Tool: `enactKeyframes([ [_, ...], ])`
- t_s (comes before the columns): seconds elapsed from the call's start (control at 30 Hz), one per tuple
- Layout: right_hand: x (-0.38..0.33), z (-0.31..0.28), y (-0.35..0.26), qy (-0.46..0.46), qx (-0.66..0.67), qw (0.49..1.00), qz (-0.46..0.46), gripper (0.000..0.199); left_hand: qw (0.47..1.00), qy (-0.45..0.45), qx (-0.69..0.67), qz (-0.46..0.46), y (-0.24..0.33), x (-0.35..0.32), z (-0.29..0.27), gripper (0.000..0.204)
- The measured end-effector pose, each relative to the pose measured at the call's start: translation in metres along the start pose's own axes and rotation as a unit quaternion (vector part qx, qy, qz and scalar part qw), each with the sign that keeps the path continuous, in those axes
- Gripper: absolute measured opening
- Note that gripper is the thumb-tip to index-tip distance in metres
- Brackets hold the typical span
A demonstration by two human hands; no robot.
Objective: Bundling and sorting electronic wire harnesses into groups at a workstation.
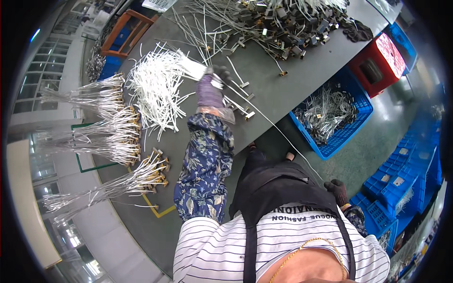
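My left hand point(213, 89), in a purple-grey glove with dark fingertips, is over the grey table, its fingers curled round thin white cables. One long white cable point(283, 136) runs from it past the table's edge to my right hand point(336, 191). That hand, in a dark glove, is low at my right side, its fingers closed near the cable's end. Small connectors on short cable ends point(249, 114) lie just right of my left hand. Beside its fingers is a flat white strip bundle point(191, 66), next to a loose heap of white tubes point(158, 87).
Bundles of cables with brass-coloured ends point(118, 137) line the table's left side. A large pile of dark connectors point(288, 28) covers the far part. Right of the table are a blue crate point(325, 153) with cables, a red stool point(377, 66) and stacked blue crates point(391, 179).
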State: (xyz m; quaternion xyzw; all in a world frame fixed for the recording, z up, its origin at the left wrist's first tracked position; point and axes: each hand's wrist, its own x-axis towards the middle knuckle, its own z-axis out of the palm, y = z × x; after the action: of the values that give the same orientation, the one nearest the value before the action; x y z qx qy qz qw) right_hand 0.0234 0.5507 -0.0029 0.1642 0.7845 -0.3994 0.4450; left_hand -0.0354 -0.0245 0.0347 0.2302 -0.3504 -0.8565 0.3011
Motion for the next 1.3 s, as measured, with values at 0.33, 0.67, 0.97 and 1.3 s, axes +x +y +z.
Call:
enactKeyframes([
  [0.33,0.042,0.039,-0.042,-0.098,0.023,0.994,-0.049,0.016,0.984,0.025,0.102,-0.147,-0.041,-0.091,0.025,0.024],
  [0.67,0.037,0.18,-0.307,-0.292,-0.017,0.906,-0.305,0.047,0.859,0.074,0.495,-0.109,-0.025,-0.083,0.031,0.034],
  [0.97,0.132,0.159,-0.373,0.109,-0.434,0.719,-0.532,0.028,0.893,0.058,0.426,-0.135,0.015,-0.047,0.004,0.028],
  [1.3,0.0,0.081,-0.171,-0.287,0.227,0.911,-0.188,0.011,0.922,0.019,-0.158,-0.352,-0.123,-0.112,0.059,0.021],
])
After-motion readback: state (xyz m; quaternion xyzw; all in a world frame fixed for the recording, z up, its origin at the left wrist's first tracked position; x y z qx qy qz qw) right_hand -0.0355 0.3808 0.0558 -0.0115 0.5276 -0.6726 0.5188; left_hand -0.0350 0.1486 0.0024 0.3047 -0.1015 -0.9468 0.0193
